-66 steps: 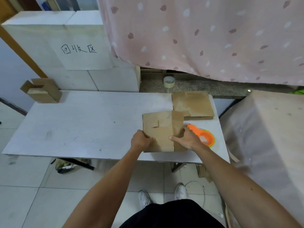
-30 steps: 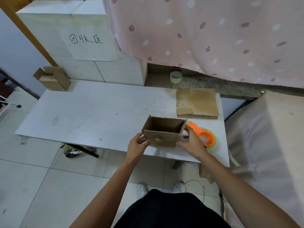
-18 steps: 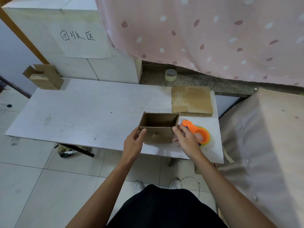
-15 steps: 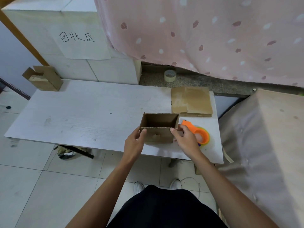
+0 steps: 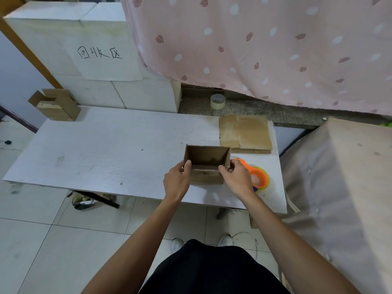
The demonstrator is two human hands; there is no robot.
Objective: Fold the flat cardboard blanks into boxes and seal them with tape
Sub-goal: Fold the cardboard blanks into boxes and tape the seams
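- Box (image 5: 206,155) standing open-topped on the white table (image 5: 106,149), close to the front edge, a little right of the frame's centre.
- My left hand (image 5: 177,181) grips its near left corner: thumb hooked over the rim, fingers curled round the outside of the left wall.
- My right hand (image 5: 237,179) grips the near right corner: thumb on the near rim, fingers wrapped round the right wall.
- The orange tape dispenser (image 5: 257,177) lies flat just right of the box, partly hidden behind my right hand. I cannot tell whether it touches the cardboard.
- A stack of flat blanks (image 5: 246,132) sits at the table's back right corner, just behind the box and not touching it.
- A roll of tape (image 5: 217,101) rests on the stone ledge (image 5: 265,112) above the stack, under the hem of the pink curtain (image 5: 254,45).
- Upper left of the frame: a second box (image 5: 56,105) stands at the table's far left corner, against white blocks (image 5: 63,28) carrying a handwritten sheet (image 5: 106,60).
- Bottom of the frame: my white shoes (image 5: 177,244) on the tiled floor (image 5: 31,240).
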